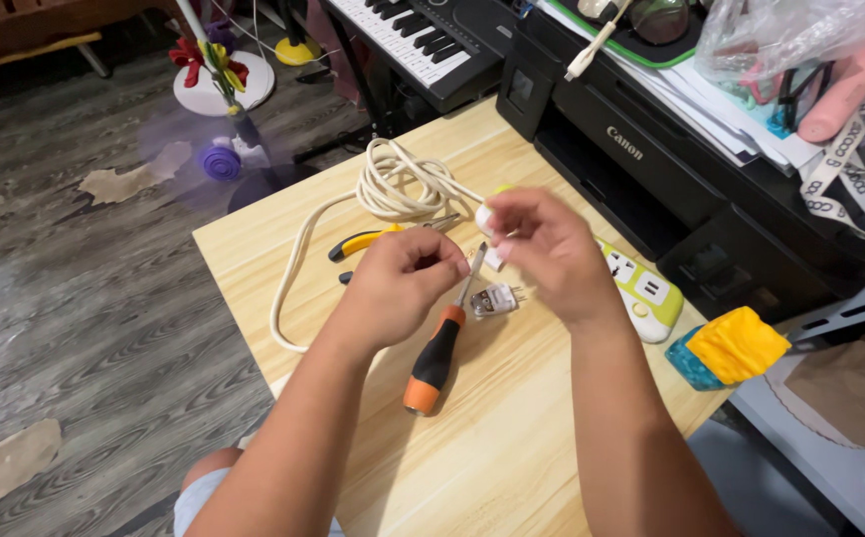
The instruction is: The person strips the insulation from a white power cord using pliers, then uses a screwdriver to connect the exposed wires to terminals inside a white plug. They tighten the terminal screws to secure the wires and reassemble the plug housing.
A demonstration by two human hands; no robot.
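- White plug part (486, 217): pinched in the right hand (542, 254) fingertips, raised above the wooden table (512, 438), apparently for close work.
- Left hand (398, 283): fingers curled closed beside it; contents cannot be determined.
- Screwdriver (437, 353) and second plug piece (495, 298): lying directly below, within reach.
- Coiled white cable (398, 184), pliers (368, 240), power strip (646, 293): behind and right.
- Printer (631, 159), keyboard (418, 40): beyond the table; grey wood-pattern floor (85, 298).

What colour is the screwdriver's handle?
The screwdriver's handle is orange and black, seen best in the head view.

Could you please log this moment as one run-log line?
left hand: pinching small part | right hand: holding white plug piece | screwdriver: lying on table | cord: coiled
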